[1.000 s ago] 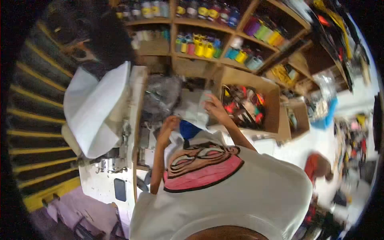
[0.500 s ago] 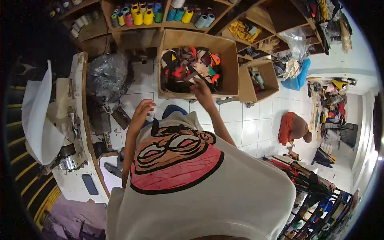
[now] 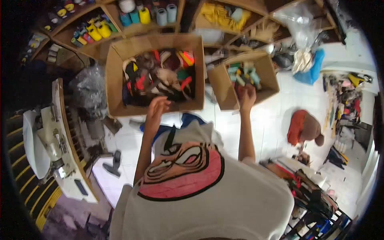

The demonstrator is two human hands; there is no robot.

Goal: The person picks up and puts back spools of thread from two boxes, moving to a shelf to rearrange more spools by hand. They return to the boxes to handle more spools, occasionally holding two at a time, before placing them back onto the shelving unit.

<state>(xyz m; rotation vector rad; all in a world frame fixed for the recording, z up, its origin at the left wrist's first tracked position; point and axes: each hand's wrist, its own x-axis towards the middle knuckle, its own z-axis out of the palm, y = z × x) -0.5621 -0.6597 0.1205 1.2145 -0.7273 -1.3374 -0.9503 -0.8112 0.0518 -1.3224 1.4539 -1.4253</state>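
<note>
My right hand (image 3: pixel 247 97) is at the near side of a smaller cardboard box (image 3: pixel 222 90), its fingers curled together at the opening. What they hold, if anything, is hidden. Inside that box lie thread cones (image 3: pixel 253 75) in pale green and other colours. My left hand (image 3: pixel 158 108) hangs in front of the near wall of a large cardboard box (image 3: pixel 116 86), its fingers loosely bent and apart, with nothing seen in them. Mixed fabric scraps (image 3: pixel 164 78) in black, red, beige and yellow fill the large box.
Wooden shelves (image 3: pixel 112 16) with thread cones run along the back. A sewing machine (image 3: pixel 52 144) stands on a table at left. A person (image 3: pixel 302 128) is low on the floor at right. A blue plastic bag (image 3: pixel 312 70) lies near the shelves, and a loaded rack (image 3: pixel 320 200) stands at lower right.
My right hand has moved right, from over the scraps in the large box to the smaller box. My left hand has come closer to the large box. The view has shifted right.
</note>
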